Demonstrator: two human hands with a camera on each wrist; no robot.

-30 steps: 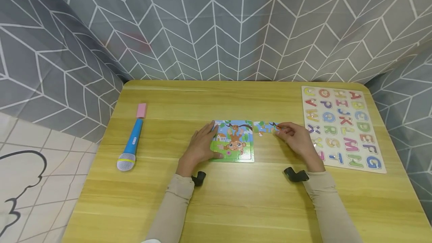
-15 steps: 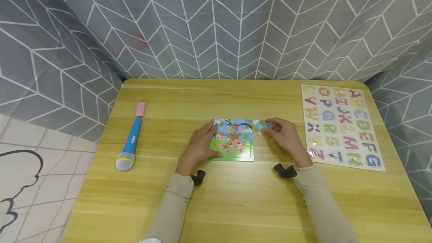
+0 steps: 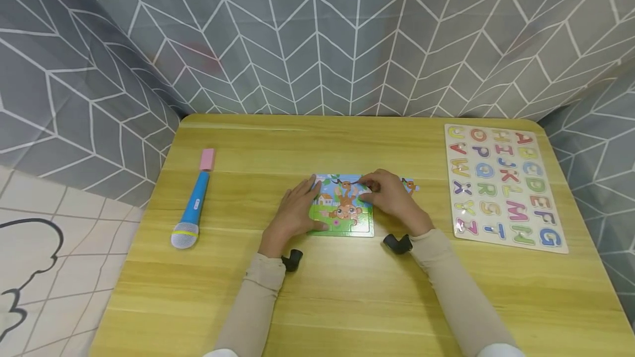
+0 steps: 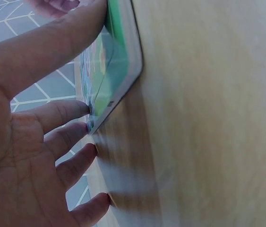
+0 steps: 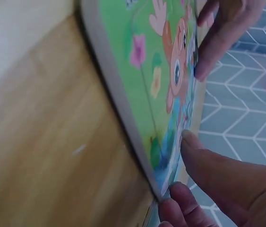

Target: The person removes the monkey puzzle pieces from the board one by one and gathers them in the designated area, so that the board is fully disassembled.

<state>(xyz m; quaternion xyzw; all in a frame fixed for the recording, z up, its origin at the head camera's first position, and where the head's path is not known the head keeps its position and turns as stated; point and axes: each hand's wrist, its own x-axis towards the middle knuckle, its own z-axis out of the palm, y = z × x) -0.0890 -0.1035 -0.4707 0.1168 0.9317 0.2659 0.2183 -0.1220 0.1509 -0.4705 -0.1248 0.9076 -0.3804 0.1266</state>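
A framed monkey jigsaw puzzle (image 3: 342, 214) lies mid-table. My left hand (image 3: 294, 214) steadies its left side with fingers spread. The thumb crosses the near left corner, and the fingertips (image 4: 88, 109) rest along the left edge. At the upper right of the puzzle is my right hand (image 3: 392, 197), its thumb (image 5: 203, 156) on the picture and its bent fingers at the right edge, gripping there. A strip of joined puzzle pieces (image 3: 409, 185) shows an orange bird just beyond the right hand, which hides most of it.
A letter board (image 3: 506, 189) with coloured alphabet pieces lies at the right. On the left are a blue toy microphone (image 3: 193, 203) and a pink block (image 3: 207, 159). A grey patterned curtain (image 3: 327, 37) hangs behind the table (image 3: 337, 296).
The right hand has left the strip of puzzle pieces and moved left onto the puzzle's upper right part. The strip stays beside the puzzle. The left hand has kept its place.
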